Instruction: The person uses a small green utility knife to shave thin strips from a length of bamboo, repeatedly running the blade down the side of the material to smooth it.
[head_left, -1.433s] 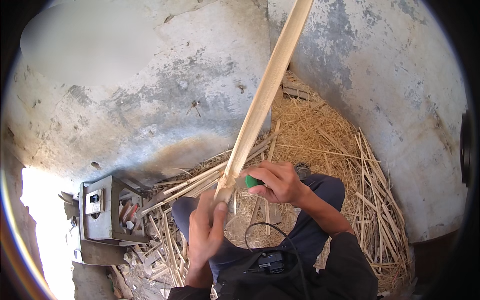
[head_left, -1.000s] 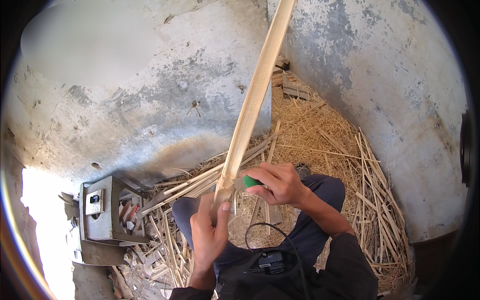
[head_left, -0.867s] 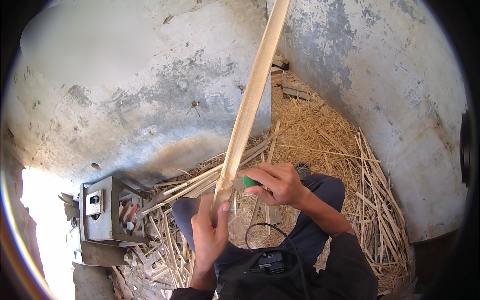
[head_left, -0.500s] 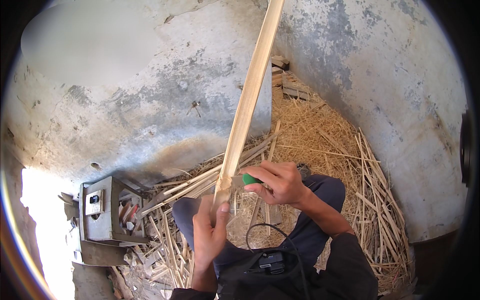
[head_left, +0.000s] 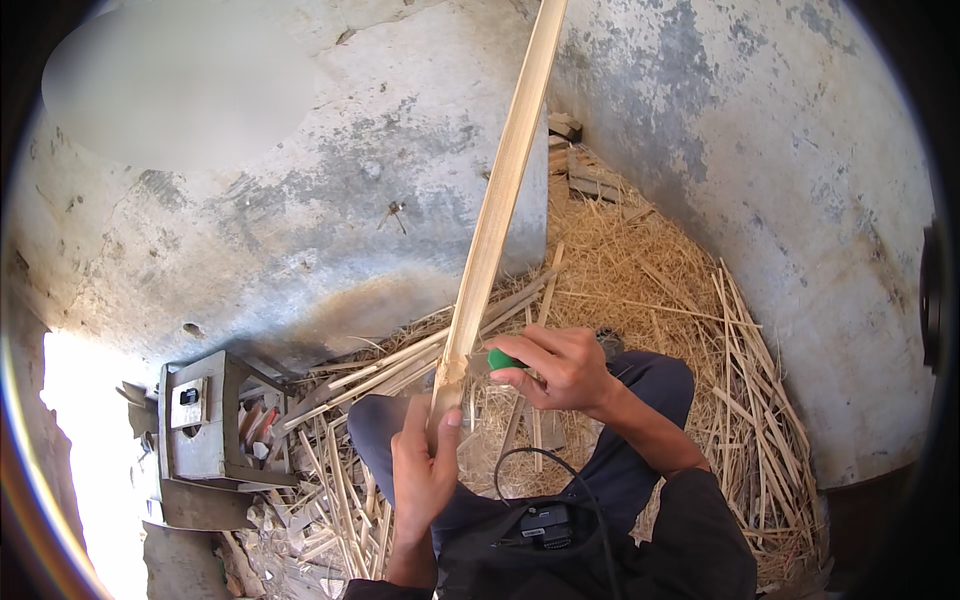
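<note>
A long split bamboo strip (head_left: 492, 235) slants up from my lap toward the top of the view, its pale inner side showing. My left hand (head_left: 425, 462) grips the strip near its lower end, thumb on one side and fingers on the other. In my right hand (head_left: 562, 370) is a knife with a green handle (head_left: 502, 360). Its blade reaches left to the strip, just above my left hand, at a rough, cut-looking spot (head_left: 453, 368). The blade is thin and hard to make out, so I cannot tell how deep it sits.
Left of my knees stands a worn wooden stool (head_left: 200, 425) on its side, with odds and ends inside. Loose strips (head_left: 765, 440) lie along the right wall, and straw-like shavings (head_left: 625, 260) pile up ahead. A black cable (head_left: 545, 452) loops over my lap. Stained walls (head_left: 760, 200) enclose the corner.
Both hands hold nearly the same places. The strip and the rest of the scene have shifted very slightly in view; the knife stays at the same cut spot.
</note>
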